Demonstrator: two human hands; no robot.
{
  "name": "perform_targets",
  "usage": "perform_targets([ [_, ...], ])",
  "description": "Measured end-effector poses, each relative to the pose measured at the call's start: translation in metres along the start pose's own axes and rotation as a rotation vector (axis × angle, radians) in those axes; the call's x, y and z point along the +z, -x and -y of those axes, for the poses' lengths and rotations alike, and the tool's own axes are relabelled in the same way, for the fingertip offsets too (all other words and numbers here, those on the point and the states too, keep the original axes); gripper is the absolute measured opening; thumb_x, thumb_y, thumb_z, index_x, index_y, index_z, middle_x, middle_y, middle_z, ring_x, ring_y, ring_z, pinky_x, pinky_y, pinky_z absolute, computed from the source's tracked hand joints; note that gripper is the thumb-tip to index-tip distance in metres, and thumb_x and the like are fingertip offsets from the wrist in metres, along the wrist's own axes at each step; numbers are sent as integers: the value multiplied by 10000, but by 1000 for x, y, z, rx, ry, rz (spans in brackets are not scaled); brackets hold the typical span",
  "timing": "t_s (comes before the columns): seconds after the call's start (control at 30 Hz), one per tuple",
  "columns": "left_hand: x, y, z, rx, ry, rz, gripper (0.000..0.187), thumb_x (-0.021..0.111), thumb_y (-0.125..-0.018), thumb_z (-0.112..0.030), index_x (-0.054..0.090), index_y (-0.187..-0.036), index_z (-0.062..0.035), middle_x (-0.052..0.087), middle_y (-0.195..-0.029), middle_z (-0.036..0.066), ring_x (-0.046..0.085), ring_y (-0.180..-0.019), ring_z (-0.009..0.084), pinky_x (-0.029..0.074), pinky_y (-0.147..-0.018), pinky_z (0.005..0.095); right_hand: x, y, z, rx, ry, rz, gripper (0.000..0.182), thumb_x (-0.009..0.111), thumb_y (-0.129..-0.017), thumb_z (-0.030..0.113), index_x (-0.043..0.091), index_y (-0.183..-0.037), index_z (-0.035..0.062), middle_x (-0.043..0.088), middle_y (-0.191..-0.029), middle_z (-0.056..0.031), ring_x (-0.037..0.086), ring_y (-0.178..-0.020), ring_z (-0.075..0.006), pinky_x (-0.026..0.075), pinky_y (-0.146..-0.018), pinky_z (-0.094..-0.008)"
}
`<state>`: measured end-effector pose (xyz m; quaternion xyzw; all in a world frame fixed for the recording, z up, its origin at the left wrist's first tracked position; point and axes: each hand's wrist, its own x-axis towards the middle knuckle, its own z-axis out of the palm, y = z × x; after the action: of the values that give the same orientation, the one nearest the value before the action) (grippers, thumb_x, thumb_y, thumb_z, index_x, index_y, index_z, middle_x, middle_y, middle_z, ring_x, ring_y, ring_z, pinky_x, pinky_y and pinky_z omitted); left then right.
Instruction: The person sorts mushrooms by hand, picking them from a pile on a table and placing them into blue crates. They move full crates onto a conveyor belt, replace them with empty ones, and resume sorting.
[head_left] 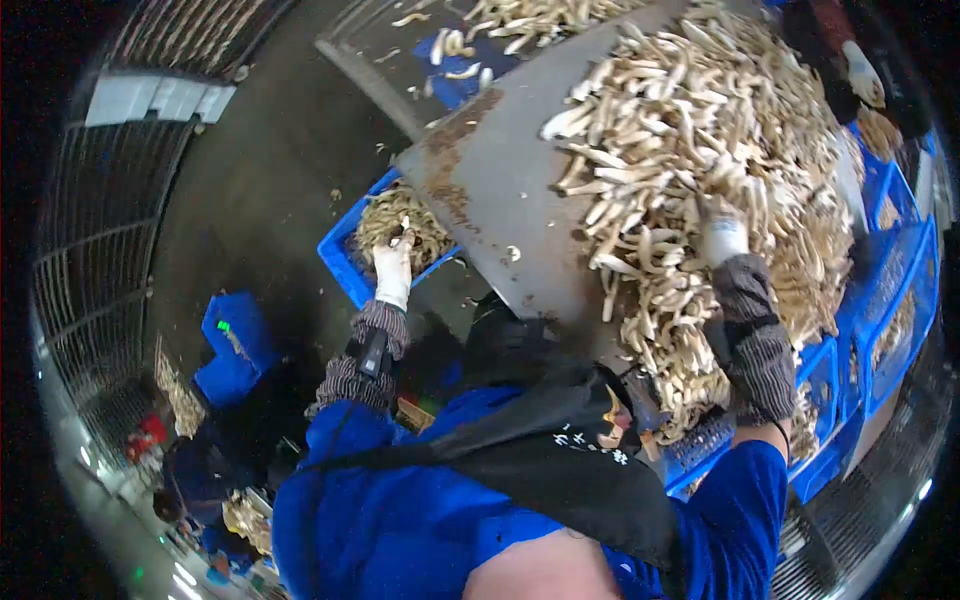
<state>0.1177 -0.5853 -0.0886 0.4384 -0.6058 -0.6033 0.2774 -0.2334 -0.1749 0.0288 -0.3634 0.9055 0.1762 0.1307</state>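
White elongated mushrooms (665, 110) heaped on metal bench (500, 160); long axes mixed, many at the heap's left edge lying roughly crosswise. Left hand (393, 268): fingers partly curled over scraps (425, 235) in blue crate (345, 262), grip cannot be told. Right hand (724, 238): fingers among mushrooms, closure unclear.

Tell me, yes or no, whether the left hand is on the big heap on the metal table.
No, the left hand is over the blue crate beside the metal table.
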Motion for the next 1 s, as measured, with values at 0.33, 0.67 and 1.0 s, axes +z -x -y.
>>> perform_targets([
  [0.33,33,-30,-26,176,-531,168,163,629,-825,-68,645,-967,11,649,-828,64,565,-700,127,456,-619,267,21,75,0,433,-1207,-792,671,682,-801,126,357,-1374,2,412,-1379,-177,428,-1242,-279,383,-1010,-367],
  [0.67,329,156,-71,-929,738,1266,520,590,-876,-469,508,-1291,-167,596,-1175,30,581,-1039,156,466,-922,344,-2,88,105,370,-1285,-854,825,672,-837,257,188,-1447,-18,335,-1444,-192,311,-1334,-262,257,-1099,-364],
  [1.0,309,149,-77,-909,697,1032,272,629,-871,-220,619,-1087,-56,656,-951,39,631,-843,173,524,-782,322,6,108,108,682,-2001,-662,459,576,-899,146,444,-1314,1,606,-1054,-99,575,-888,-124,479,-762,-254],
])
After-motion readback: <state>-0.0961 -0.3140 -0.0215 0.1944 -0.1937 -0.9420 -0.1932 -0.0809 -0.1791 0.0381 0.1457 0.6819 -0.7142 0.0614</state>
